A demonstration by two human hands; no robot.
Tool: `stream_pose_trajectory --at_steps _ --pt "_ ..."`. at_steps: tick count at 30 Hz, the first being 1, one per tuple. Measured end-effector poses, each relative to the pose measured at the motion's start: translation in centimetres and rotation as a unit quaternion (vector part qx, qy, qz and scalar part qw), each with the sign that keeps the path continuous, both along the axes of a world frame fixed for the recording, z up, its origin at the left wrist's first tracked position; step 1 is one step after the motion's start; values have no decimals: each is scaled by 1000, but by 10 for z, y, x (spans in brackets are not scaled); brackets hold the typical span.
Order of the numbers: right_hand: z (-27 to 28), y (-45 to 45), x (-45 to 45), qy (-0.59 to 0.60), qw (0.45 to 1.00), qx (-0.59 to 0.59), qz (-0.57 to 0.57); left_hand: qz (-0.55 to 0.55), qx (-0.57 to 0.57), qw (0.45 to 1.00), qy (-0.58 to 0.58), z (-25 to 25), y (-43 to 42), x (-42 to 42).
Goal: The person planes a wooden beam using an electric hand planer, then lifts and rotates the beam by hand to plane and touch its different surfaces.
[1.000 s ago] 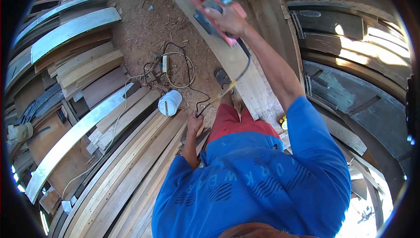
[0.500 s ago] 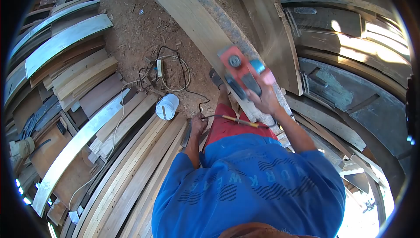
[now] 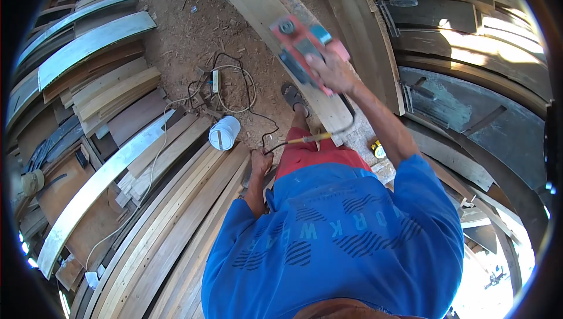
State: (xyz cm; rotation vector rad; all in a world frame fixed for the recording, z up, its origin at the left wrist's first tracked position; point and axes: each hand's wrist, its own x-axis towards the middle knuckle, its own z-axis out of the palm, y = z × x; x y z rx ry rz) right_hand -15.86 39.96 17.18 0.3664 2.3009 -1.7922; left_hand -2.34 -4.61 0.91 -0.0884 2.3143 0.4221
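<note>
My right hand is wrapped round the handle of a red electric planer, which lies on a long pale wooden board. The planer's sole is hidden. Its dark cord, wrapped in yellow tape along one stretch, loops back across my red shorts. Down at my left side, my left hand is closed round that cord. Under the near end of the board is a pale, worn surface, where a yellow round object, perhaps a tape measure, rests.
A white bucket stands by the stacked planks on the left. A power strip and coiled cable lie on the shaving-strewn ground. A broad board and dark slabs are at right.
My right hand and the planer have moved forward along the board, away from my body. The yellow object near the board's end has come into sight. My left hand still holds the cord.
</note>
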Motion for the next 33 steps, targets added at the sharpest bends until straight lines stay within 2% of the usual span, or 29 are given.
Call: stream_pose_trajectory --at_steps 3,5,8,11,14,17,18,20,22,24,26,29,32,33 --pt "-4 -13 92 29 999 21 -11 -28 0 1000 3 -1 1 13" --pt "-7 -17 154 -3 1000 10 -8 -49 4 999 -1 -7 0 22" --pt "-6 -28 209 -104 994 7 -8 -63 2 995 -76 -10 7 19" --pt "-2 -41 179 -70 996 57 -29 -46 -26 995 -79 -6 17 14" --pt "-12 -43 116 -25 998 47 -16 -27 -42 994 -93 -20 7 12" --pt "-10 -40 48 81 996 36 -31 -63 -60 996 24 -5 19 3" --pt "-1 -34 35 52 997 21 -47 -28 -29 998 53 0 28 -6" --pt "22 -22 16 -8 997 -11 -78 43 33 993 108 14 62 -34" --pt "48 -5 29 20 992 -60 -113 87 67 978 176 44 121 -56" --pt "66 14 49 41 984 -86 -148 56 95 963 244 62 184 -67" --pt "88 23 86 46 976 -97 -187 39 49 972 224 72 249 -73" --pt "104 35 139 85 968 -61 -229 72 -37 993 82 103 341 -79" --pt "103 42 189 70 963 -61 -254 72 -70 983 154 92 368 -64" --pt "99 46 204 56 964 -59 -254 62 -56 986 145 94 367 -66"
